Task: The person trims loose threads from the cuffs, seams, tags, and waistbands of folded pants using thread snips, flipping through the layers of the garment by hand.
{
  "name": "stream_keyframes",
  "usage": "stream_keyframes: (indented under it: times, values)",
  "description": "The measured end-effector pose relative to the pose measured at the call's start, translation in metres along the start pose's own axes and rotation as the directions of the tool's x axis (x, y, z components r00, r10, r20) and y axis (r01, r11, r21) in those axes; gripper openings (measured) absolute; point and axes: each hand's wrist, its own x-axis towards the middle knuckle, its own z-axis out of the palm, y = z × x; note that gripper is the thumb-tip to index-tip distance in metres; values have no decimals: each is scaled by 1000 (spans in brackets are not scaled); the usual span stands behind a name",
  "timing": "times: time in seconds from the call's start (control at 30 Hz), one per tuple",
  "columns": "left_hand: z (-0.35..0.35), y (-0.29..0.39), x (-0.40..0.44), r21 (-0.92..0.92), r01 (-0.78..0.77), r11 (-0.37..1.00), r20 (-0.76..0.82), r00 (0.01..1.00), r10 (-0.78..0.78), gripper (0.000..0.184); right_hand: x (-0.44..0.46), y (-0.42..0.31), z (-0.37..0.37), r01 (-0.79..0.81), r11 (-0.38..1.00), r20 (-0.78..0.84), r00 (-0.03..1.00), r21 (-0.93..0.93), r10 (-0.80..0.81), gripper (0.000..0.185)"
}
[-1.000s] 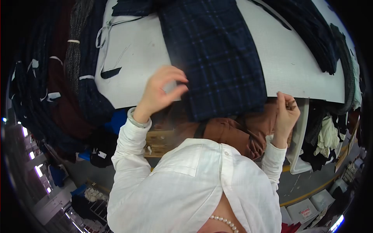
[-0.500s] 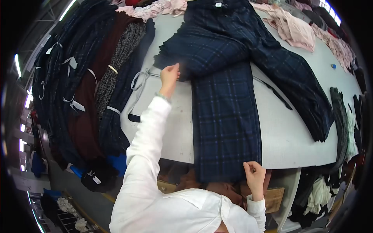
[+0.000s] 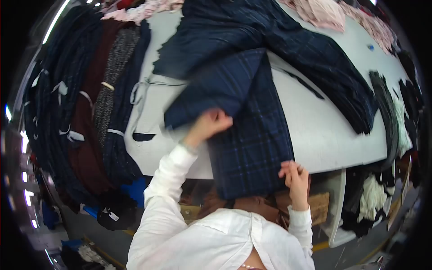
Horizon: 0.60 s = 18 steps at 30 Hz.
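Dark blue plaid trousers [image 3: 225,27] lie across the table, one leg stretched to the right. Toward me, a plaid trouser leg [image 3: 252,157] runs over the table's front edge. A loose plaid flap [image 3: 216,85] is turned back to the left across it, blurred by motion. My left hand [image 3: 209,128] is closed at the flap's lower edge, its fingers pinched on the cloth and slightly smeared. At the right edge of the near leg, my right hand [image 3: 295,180] pinches the cloth between thumb and curled fingers.
Bundles of tied dark garments [image 3: 63,103] hang over the left side of the table [image 3: 333,135]. Pink cloth [image 3: 317,15] lies at the back. A grey tie [image 3: 138,96] is left of the trousers. More garments [image 3: 387,117] lie at the right edge, above a white bin [image 3: 339,202].
My left hand has moved down and right toward me, and a plaid flap now folds over the near leg. My right hand stays by the right edge. The view has shifted slightly.
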Motion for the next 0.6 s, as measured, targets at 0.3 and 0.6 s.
stream_keyframes:
  times: [0.3, 0.6]
  values:
    - [65, 92, -112, 286, -36, 958, 662, 730, -170, 37, 0, 29, -16, -9, 971, -49, 999, 237, 22, 24]
    - [176, 115, -97, 457, -334, 825, 199, 942, 271, 84, -31, 20, -1, 105, 984, 7, 994, 143, -107, 15]
